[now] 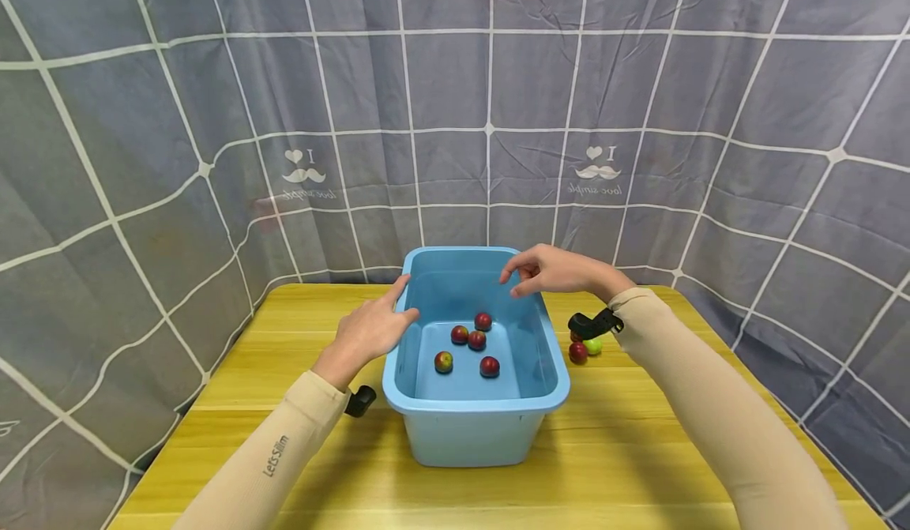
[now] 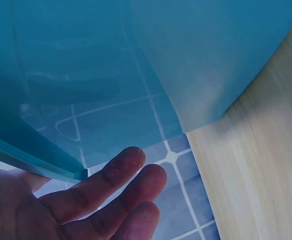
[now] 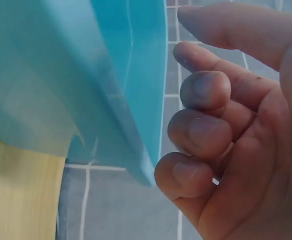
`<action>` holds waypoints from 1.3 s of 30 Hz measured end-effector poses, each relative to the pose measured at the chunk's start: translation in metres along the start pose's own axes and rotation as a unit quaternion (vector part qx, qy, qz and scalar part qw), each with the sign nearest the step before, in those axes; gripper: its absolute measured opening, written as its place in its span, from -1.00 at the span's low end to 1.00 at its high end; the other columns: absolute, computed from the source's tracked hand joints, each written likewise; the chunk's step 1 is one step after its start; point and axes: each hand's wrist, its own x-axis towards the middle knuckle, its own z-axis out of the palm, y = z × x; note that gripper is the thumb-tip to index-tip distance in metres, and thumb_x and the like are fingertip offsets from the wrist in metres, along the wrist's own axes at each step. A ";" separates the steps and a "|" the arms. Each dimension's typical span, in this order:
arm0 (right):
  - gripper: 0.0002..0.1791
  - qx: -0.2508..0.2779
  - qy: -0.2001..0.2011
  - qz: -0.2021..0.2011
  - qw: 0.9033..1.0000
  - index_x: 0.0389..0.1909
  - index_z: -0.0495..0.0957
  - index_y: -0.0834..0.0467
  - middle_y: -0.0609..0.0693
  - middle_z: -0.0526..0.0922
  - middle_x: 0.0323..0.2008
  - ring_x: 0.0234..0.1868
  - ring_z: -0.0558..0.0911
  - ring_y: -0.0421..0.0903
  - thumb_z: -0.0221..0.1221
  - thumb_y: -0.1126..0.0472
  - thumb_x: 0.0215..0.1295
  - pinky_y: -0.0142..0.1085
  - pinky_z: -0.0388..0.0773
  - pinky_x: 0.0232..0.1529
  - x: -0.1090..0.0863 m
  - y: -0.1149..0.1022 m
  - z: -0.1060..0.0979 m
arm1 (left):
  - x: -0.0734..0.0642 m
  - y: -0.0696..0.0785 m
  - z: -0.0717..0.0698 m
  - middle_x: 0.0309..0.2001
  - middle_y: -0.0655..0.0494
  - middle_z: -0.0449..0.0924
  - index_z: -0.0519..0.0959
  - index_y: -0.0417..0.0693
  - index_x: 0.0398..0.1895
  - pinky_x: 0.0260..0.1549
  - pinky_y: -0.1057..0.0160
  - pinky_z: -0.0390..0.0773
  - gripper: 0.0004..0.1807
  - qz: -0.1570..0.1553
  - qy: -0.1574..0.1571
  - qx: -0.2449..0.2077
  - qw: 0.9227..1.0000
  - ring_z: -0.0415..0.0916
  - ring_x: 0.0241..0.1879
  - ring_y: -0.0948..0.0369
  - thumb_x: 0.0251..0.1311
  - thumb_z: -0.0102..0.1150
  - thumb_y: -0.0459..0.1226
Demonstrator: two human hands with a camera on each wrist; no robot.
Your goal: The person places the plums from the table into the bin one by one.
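Observation:
A light blue plastic tub (image 1: 476, 407) stands upright on the table, with several small red apples (image 1: 489, 366) on its floor. My left hand (image 1: 370, 329) is at the tub's left rim, thumb over the inner side. In the left wrist view its fingers (image 2: 130, 192) extend loosely outside the wall. My right hand (image 1: 550, 271) hovers over the far right part of the rim, holding nothing. The right wrist view shows its fingers (image 3: 201, 130) loosely curled beside the tub wall, with thumb and index fingertips apart.
To the right of the tub, a red apple (image 1: 578, 352) and a green apple (image 1: 594, 346) lie on the wooden table (image 1: 298, 435), partly hidden by the black wrist strap (image 1: 596, 325). A grey curtain (image 1: 441, 80) with white grid lines hangs behind and along both sides.

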 end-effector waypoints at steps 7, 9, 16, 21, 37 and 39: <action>-0.65 0.058 0.051 0.020 0.997 0.09 0.64 0.14 0.08 0.48 -0.49 -0.51 0.38 -0.10 0.26 0.08 0.36 -0.29 0.39 -0.37 -0.024 0.016 -0.004 | 0.001 0.000 0.000 -0.52 0.00 0.48 -0.14 0.45 0.64 -0.60 0.13 0.35 -0.18 -0.003 -0.004 0.003 1.000 0.42 -0.58 0.07 0.34 -0.17 0.18; -0.63 0.071 0.068 0.028 0.995 0.11 0.63 0.16 0.08 0.49 -0.49 -0.52 0.37 -0.11 0.25 0.07 0.37 -0.31 0.38 -0.42 -0.030 0.022 -0.004 | 0.000 0.000 0.000 -0.52 0.00 0.49 -0.14 0.45 0.64 -0.59 0.13 0.36 -0.18 -0.002 -0.003 0.004 1.000 0.44 -0.56 0.08 0.34 -0.16 0.18; -0.68 0.134 0.123 0.044 0.982 0.07 0.64 0.10 0.10 0.41 -0.52 -0.59 0.29 -0.11 0.23 0.04 0.40 -0.32 0.32 -0.51 -0.051 0.040 -0.001 | -0.002 -0.002 0.002 -0.46 0.01 0.51 -0.13 0.44 0.64 -0.56 0.13 0.39 -0.19 0.000 0.001 0.005 1.000 0.49 -0.49 0.08 0.35 -0.16 0.18; -0.65 0.184 0.154 0.042 0.970 0.08 0.61 0.19 0.04 0.32 -0.56 -0.60 0.23 -0.01 0.22 0.07 0.42 -0.28 0.30 -0.49 -0.065 0.057 0.000 | -0.001 0.000 0.002 -0.44 0.02 0.52 -0.12 0.43 0.64 -0.56 0.12 0.39 -0.19 0.004 0.002 0.003 1.000 0.49 -0.48 0.08 0.34 -0.17 0.18; -0.60 0.261 0.182 0.092 0.944 0.15 0.53 0.24 -0.01 0.28 -0.54 -0.56 0.21 -0.07 0.16 0.06 0.47 -0.27 0.30 -0.44 -0.084 0.116 0.013 | 0.001 0.001 -0.002 -0.55 0.01 0.45 -0.14 0.42 0.64 -0.62 0.15 0.33 -0.19 0.001 -0.007 0.003 1.000 0.39 -0.60 0.09 0.35 -0.18 0.16; -0.59 0.270 0.184 0.093 0.940 0.16 0.53 0.25 -0.01 0.28 -0.54 -0.56 0.20 -0.05 0.16 0.06 0.47 -0.25 0.29 -0.44 -0.086 0.122 0.015 | 0.000 0.001 -0.002 -0.55 0.01 0.45 -0.15 0.43 0.64 -0.62 0.15 0.33 -0.18 -0.002 -0.008 0.003 1.000 0.40 -0.60 0.08 0.35 -0.18 0.17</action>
